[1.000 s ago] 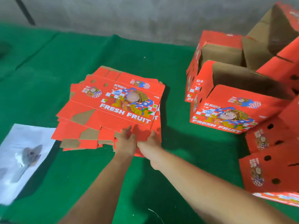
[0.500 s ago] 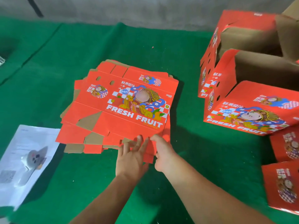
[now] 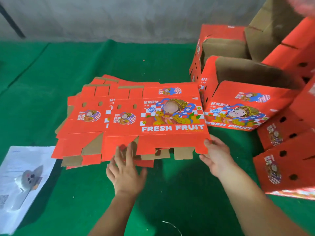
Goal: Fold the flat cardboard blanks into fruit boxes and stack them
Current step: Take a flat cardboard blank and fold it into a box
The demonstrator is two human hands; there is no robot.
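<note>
A pile of flat red cardboard blanks (image 3: pixel 85 120) printed "FRESH FRUIT" lies on the green cloth at centre left. The top blank (image 3: pixel 158 121) sits shifted to the right of the pile, its near edge raised. My right hand (image 3: pixel 215 155) grips the blank's near right corner, thumb on top. My left hand (image 3: pixel 127 171) has straight, spread fingers touching the blank's near edge from below and in front. Folded red fruit boxes (image 3: pixel 242 106) are stacked at the right, some lying on their sides with brown insides showing.
A white printed sheet (image 3: pixel 25 176) lies on the green cloth (image 3: pixel 51 68) at the near left. A grey wall (image 3: pixel 119 17) runs along the back. More folded boxes (image 3: pixel 286 167) crowd the right edge.
The top blank has slid to the right off the pile. My right hand moved right to its near right corner and took hold; my left hand stays at the near edge.
</note>
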